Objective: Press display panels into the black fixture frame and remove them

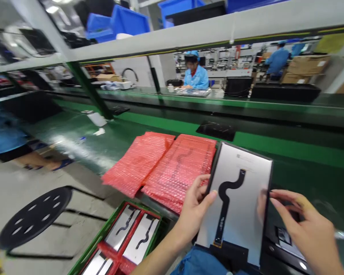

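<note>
An LCD screen panel (246, 206) is held up tilted in front of me, its silvery back facing me. A black S-shaped flex cable (225, 198) runs down that back, and a black strip lies along the lower edge. My left hand (196, 204) grips the panel's left edge, thumb on the back. At the right edge, my right hand (304, 217) has thumb and forefinger closed on the rim. Left of the panel lie red bubble-wrap bags (183, 164) in a stack, a dark cable shape showing through the top one. More red bubble wrap (143, 160) lies beside it.
Below the bench edge, a green crate (99, 238) holds several similar panels in red packing. A black stool (36, 215) stands at left. Dark devices (289, 244) lie under my right hand. A person in blue (196, 74) sits across the bench; another person's sleeve (2, 126) shows at left.
</note>
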`<state>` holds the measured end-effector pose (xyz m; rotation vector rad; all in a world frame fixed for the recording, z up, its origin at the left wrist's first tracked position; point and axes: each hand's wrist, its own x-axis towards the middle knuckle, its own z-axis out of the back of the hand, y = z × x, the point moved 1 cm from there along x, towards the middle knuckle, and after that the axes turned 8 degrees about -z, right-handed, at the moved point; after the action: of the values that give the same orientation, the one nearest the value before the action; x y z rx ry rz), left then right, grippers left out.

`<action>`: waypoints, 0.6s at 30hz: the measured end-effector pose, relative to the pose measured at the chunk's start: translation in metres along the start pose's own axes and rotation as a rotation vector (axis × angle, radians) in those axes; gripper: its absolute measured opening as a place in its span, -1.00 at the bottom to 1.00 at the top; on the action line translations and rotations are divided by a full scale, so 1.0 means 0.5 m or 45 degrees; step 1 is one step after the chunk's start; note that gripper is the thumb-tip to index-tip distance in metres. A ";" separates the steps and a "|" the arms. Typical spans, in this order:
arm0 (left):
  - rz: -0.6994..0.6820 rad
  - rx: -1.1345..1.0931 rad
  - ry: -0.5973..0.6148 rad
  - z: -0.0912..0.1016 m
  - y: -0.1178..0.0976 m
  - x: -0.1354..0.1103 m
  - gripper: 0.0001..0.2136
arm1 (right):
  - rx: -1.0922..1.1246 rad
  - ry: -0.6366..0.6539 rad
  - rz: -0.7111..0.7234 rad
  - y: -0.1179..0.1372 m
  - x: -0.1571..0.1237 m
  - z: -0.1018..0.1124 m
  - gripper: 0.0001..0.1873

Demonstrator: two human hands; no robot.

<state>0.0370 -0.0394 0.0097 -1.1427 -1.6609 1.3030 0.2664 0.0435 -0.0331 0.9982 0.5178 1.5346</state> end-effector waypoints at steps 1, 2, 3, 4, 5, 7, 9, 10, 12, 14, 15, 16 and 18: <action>0.000 0.045 -0.023 0.000 0.004 0.000 -0.53 | 0.045 -0.002 0.007 0.008 0.004 0.000 -0.69; -0.009 0.078 -0.054 0.001 0.008 0.001 -0.51 | 0.086 0.005 0.025 0.015 0.008 0.000 -0.74; -0.021 0.105 -0.081 0.001 0.011 0.003 -0.49 | 0.115 0.006 0.042 0.021 0.012 0.000 -0.78; -0.030 0.121 -0.109 0.001 0.014 0.006 -0.48 | 0.126 -0.003 0.055 0.025 0.016 0.001 -0.81; -0.031 0.128 -0.149 0.001 0.016 0.009 -0.48 | 0.121 -0.003 0.067 0.028 0.020 0.001 -0.83; -0.002 0.150 -0.197 0.002 0.018 0.015 -0.46 | 0.085 0.008 0.081 0.031 0.026 0.001 -0.83; 0.065 0.180 -0.201 0.002 0.017 0.018 -0.40 | 0.054 0.029 0.092 0.034 0.028 -0.001 -0.83; 0.099 0.191 -0.199 0.001 0.016 0.019 -0.36 | 0.048 0.034 0.100 0.036 0.028 -0.003 -0.84; 0.146 0.195 -0.209 -0.003 0.012 0.019 -0.30 | 0.042 0.051 0.116 0.038 0.026 -0.005 -0.86; 0.158 0.190 -0.249 -0.011 0.006 0.018 -0.29 | 0.023 0.085 0.135 0.039 0.024 -0.006 -0.88; 0.156 0.195 -0.270 -0.016 0.002 0.018 -0.30 | 0.004 0.107 0.146 0.039 0.023 -0.005 -0.89; 0.153 0.206 -0.283 -0.021 -0.002 0.017 -0.32 | -0.020 0.126 0.154 0.039 0.023 -0.004 -0.90; 0.133 0.232 -0.290 -0.031 -0.009 0.016 -0.35 | -0.088 0.159 0.154 0.039 0.022 0.000 -0.88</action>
<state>0.0472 -0.0272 0.0179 -1.0134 -1.6187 1.6672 0.2558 0.0492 -0.0143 0.8982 0.4953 1.7197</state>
